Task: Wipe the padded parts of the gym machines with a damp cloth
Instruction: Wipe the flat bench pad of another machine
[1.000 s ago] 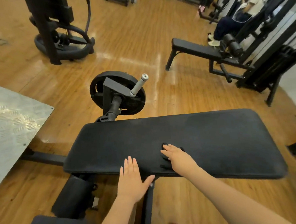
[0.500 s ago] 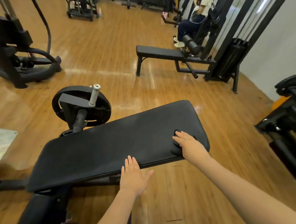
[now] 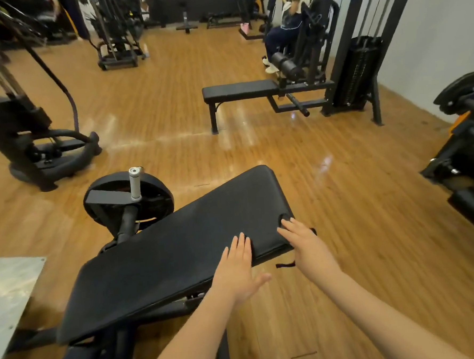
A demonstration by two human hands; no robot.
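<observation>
The right hand (image 3: pixel 307 244) presses a dark cloth (image 3: pixel 287 220) flat-fingered onto the black pad's (image 3: pixel 179 249) right end. The left hand (image 3: pixel 236 271), fingers straight and holding nothing, rests on the pad's near edge.

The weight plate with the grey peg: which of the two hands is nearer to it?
Left. The left hand lies flat on the near edge of the black pad, on the side toward the weight plate. The right hand presses a dark cloth at the pad's far right corner.

A long black padded bench pad (image 3: pixel 176 249) is lying tilted on its frame, while a dark cloth (image 3: pixel 284 221) is sitting bunched at its right end, edges peeking out.
</observation>
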